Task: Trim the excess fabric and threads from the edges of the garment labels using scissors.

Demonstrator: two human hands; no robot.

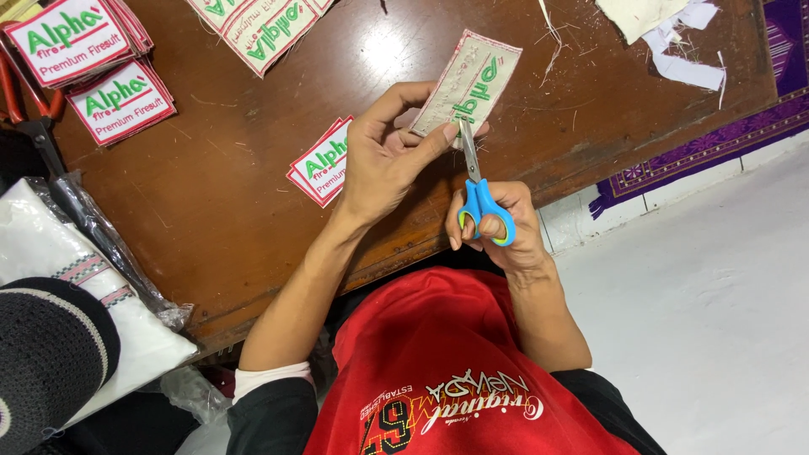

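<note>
My left hand (383,160) pinches a rectangular cloth patch (470,80) by its near end; the patch shows its pale back side with green stitching and a red border. My right hand (497,227) grips small scissors with blue and green handles (482,206). Their metal blades point up and touch the patch's lower edge beside my left thumb. Both hands hover over the near edge of a brown wooden table (211,194).
A small stack of white patches with green lettering and red borders (320,164) lies just left of my left hand. More stacks (93,63) sit at the far left, another patch strip (261,25) at the top. White cloth scraps (683,42) lie far right. A bagged white cloth (50,253) rests at left.
</note>
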